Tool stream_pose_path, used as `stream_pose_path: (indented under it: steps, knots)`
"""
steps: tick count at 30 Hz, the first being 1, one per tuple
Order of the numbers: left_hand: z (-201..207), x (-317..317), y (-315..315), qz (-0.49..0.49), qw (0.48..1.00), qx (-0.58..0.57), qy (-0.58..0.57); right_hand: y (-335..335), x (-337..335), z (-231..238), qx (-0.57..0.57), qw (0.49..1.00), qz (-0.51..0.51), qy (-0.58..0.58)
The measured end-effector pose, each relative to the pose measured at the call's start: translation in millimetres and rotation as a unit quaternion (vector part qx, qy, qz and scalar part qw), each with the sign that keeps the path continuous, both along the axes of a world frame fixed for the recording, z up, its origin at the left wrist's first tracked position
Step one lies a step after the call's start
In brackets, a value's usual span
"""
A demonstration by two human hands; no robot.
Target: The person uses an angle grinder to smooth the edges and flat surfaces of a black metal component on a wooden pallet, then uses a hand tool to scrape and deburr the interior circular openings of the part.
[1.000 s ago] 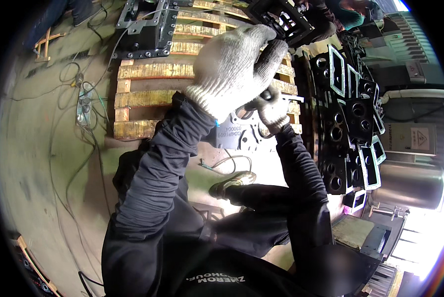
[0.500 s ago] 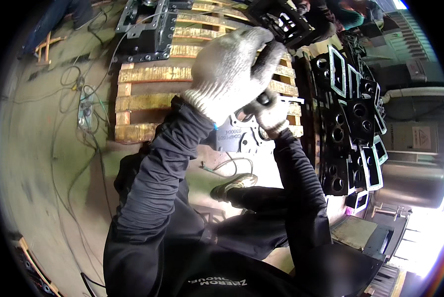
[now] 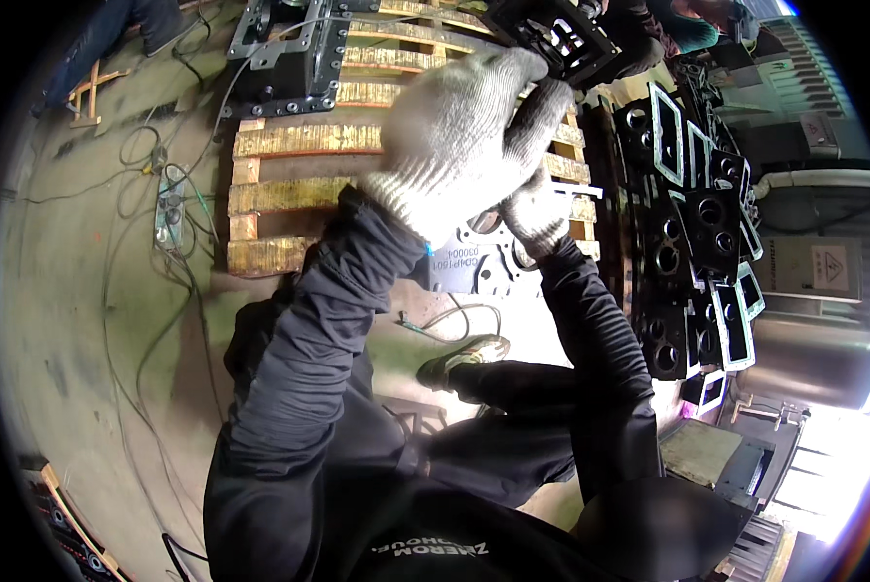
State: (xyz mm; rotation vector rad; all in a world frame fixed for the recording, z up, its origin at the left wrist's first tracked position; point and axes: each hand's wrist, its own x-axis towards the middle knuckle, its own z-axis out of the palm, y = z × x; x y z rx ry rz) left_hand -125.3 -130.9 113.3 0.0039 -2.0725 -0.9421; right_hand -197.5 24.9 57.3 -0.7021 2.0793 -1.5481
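My left hand (image 3: pixel 454 136), in a whitish knit glove with darker grey fingers, is raised close in front of me over the pallet. Its fingers and thumb curl closed; whatever they hold, if anything, is hidden. Just below and to the right is my right hand (image 3: pixel 537 215), gloved alike, its fingers bent and partly hidden behind the left. I cannot make out what is in it. Beneath both hands lies a grey metal casting (image 3: pixel 464 270) with a flat marked face, round openings and bolt holes. The left hand covers its far part.
A wooden pallet (image 3: pixel 290 194) lies ahead, with a black metal housing (image 3: pixel 290 78) at its far left and another dark housing (image 3: pixel 561 44) at the far right, near another person. Black castings (image 3: pixel 711 228) with rectangular frames are stacked at right. Cables (image 3: pixel 139 349) trail over the left floor.
My right hand has shifted slightly up and right, its fingers now more hidden behind the left. A dark round thing seen at its fingers earlier no longer shows. My left hand has barely moved.
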Motion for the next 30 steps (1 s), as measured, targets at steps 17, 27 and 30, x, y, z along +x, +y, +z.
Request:
stream_pose_path:
  steps: [17, 27, 30]
  knots:
    - [-4, -5, 0, -0.013, 0.999, 0.017, 0.032, 53, -23, -65, -0.312, 0.907, -0.204, -0.198]
    - [-6, -6, 10, -0.029, 1.0, 0.006, 0.001, 79, 104, -54, -0.125, 0.89, -0.322, -0.298]
    - [-8, -10, 13, -0.027, 1.0, -0.015, 0.0, 87, 99, -97, -0.133, 0.897, -0.126, -0.402]
